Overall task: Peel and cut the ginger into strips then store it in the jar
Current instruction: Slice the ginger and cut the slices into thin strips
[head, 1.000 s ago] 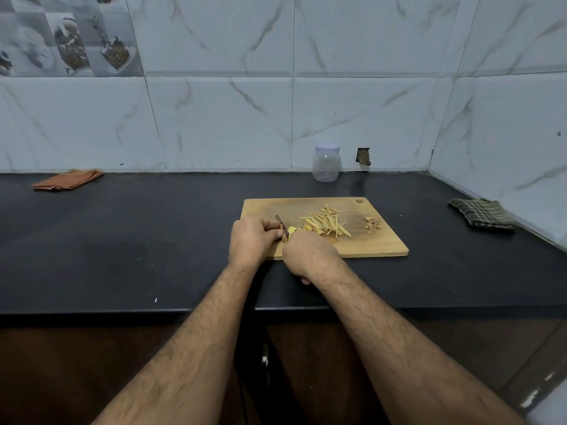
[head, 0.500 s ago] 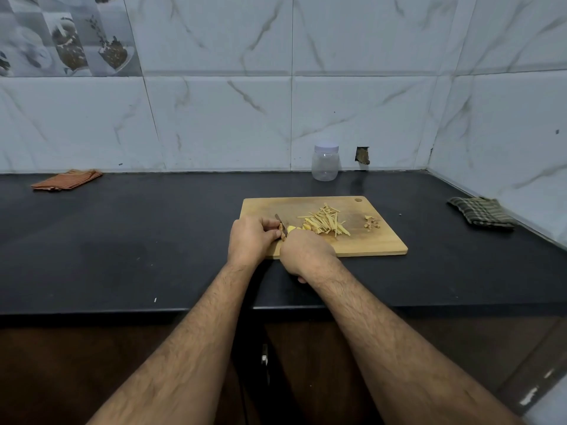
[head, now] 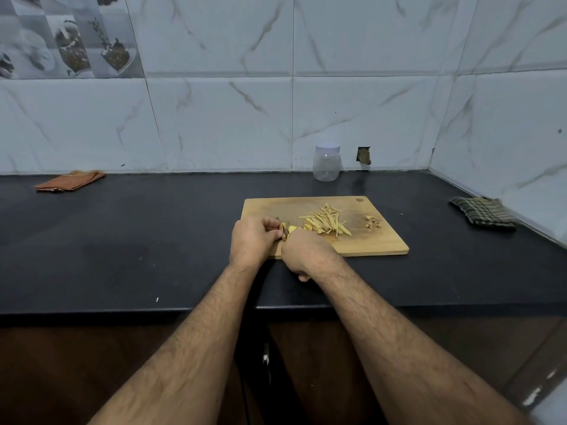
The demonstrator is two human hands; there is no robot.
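Note:
A wooden cutting board [head: 383, 243] lies on the black counter. On its middle is a heap of pale ginger strips [head: 326, 223]. At the board's near left corner my left hand [head: 250, 240] holds down a small yellow ginger piece [head: 291, 230] with curled fingers. My right hand [head: 302, 251] grips a knife [head: 283, 230]; its thin blade stands beside the ginger piece, and the handle is mostly hidden in the fist. A clear plastic jar [head: 327, 163] with a white lid stands shut against the back wall, beyond the board.
A small pile of brown ginger peel [head: 372, 223] sits on the board's right part. An orange cloth [head: 70, 181] lies at the far left of the counter [head: 122, 240], a dark checked cloth [head: 483, 213] at the right by the side wall.
Both hands stay at the board's near left corner; the knife blade shifts only slightly beside the ginger piece.

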